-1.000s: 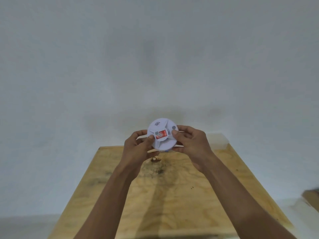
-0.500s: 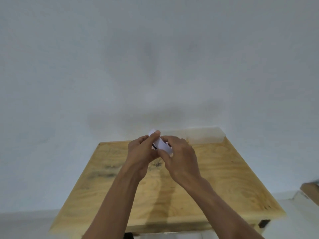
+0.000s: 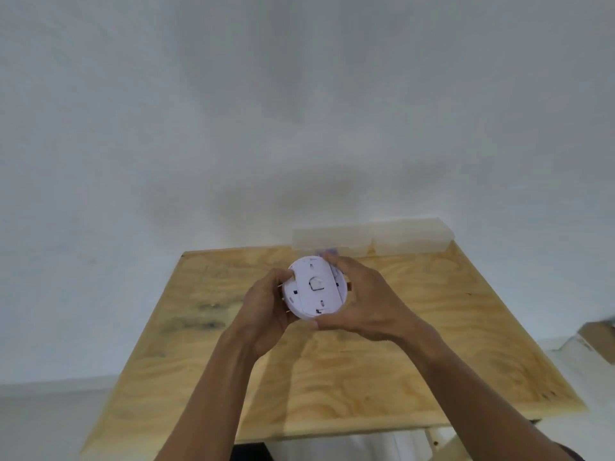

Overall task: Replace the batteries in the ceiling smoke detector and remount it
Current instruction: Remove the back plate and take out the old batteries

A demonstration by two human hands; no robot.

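Above the plywood table [image 3: 366, 377], both hands grip the white detector [image 3: 316, 287], its back facing up. Left hand [image 3: 266, 311] cups its left rim, fingers curled; right hand [image 3: 362, 301] spans top to bottom, thumb under the near edge.

Single head-worn wide-angle view, aimed forward and down. Wooden table [image 3: 332, 377] seen from above at close range, hands at frame centre, white wall filling 12 o'clock half.
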